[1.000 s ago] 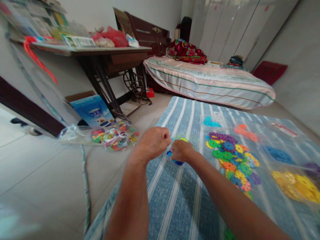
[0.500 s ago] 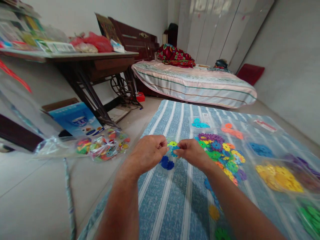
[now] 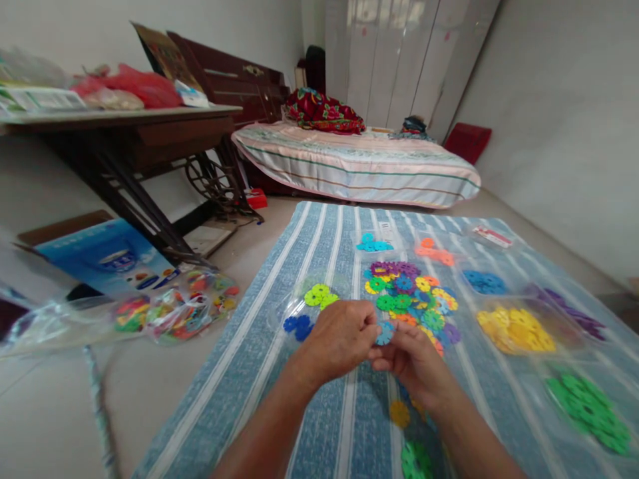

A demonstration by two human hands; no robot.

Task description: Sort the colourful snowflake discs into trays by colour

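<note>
A light blue notched plastic disc (image 3: 384, 332) is held up between my two hands, above the striped cloth. My left hand (image 3: 344, 336) has its fingers closed at the disc's left edge. From the other side my right hand (image 3: 417, 359) pinches it between thumb and fingers. Just past my hands lies a heap of mixed notched discs (image 3: 407, 303) in green, yellow, purple, blue and orange. Beyond my left hand, yellow-green discs (image 3: 318, 294) and dark blue discs (image 3: 298, 326) sit in clear containers. An orange-yellow disc (image 3: 399, 414) and a green one (image 3: 415, 459) lie below my right hand.
Clear boxes hold yellow discs (image 3: 514, 329), green discs (image 3: 589, 412), blue discs (image 3: 483, 282), orange discs (image 3: 434, 253) and cyan discs (image 3: 373, 243). Plastic bags of colourful pieces (image 3: 174, 309) lie on the floor at left. A sewing-machine table (image 3: 194, 120) and a bed (image 3: 359, 163) stand behind.
My hands have moved right, away from the containers with yellow-green and dark blue discs, towards the mixed heap. The light blue disc has come along between them. The view has turned right.
</note>
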